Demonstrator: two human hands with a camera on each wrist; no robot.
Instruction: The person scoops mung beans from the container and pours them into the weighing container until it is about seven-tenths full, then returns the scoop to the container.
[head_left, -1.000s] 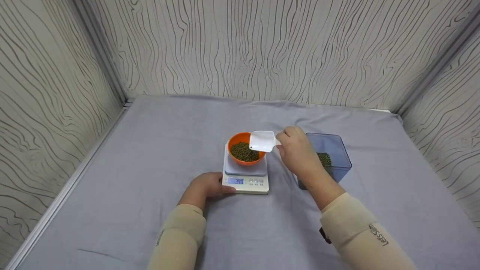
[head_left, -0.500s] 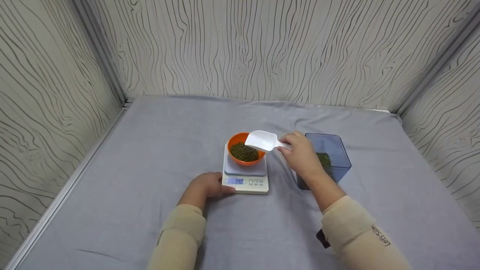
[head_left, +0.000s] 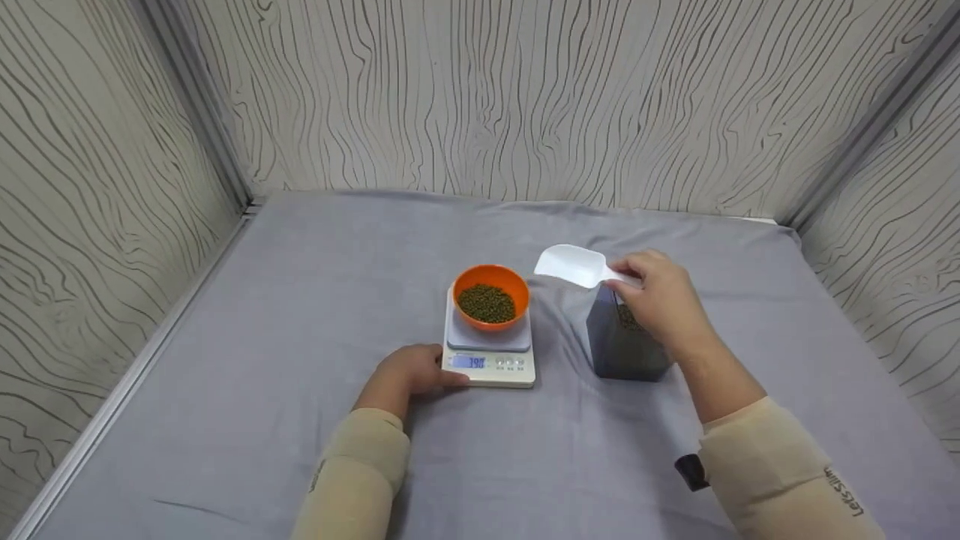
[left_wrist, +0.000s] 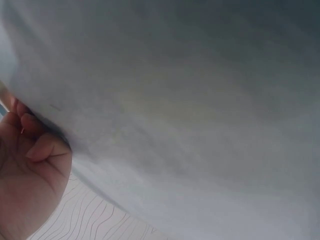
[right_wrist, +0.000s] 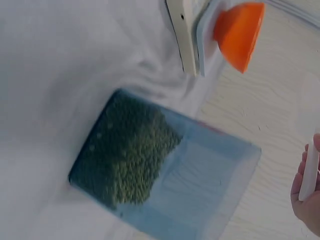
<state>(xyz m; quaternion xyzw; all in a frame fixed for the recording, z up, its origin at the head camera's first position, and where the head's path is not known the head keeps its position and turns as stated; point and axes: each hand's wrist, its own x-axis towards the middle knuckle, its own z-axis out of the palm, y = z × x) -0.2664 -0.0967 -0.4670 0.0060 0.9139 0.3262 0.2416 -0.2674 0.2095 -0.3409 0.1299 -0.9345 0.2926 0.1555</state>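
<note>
My right hand point(head_left: 661, 295) pinches the handle of a white scoop point(head_left: 571, 265), its bowl bare and held in the air between an orange bowl point(head_left: 510, 280) and a clear bluish container point(head_left: 628, 356). Small green beans point(head_left: 486, 303) lie in the orange bowl. That bowl stands on a white kitchen scale point(head_left: 491, 367), whose display reads what looks like 390. At the scale's front left corner my left hand point(head_left: 409, 369) grips the edge, thumb on top. Curled fingers of the left hand show in the left wrist view. More green beans point(right_wrist: 142, 160) fill the bottom of the container, partly hidden by my right hand in the head view.
A grey cloth point(head_left: 315, 300) with some wrinkles covers the table. Patterned panels point(head_left: 480, 97) stand behind it and at both sides, joined by grey metal posts point(head_left: 201, 105). The container stands just right of the scale.
My right hand has carried the scoop away from over the orange bowl, rightward to above the container's left edge, turning its bowl level. The left hand and scale have stayed put.
</note>
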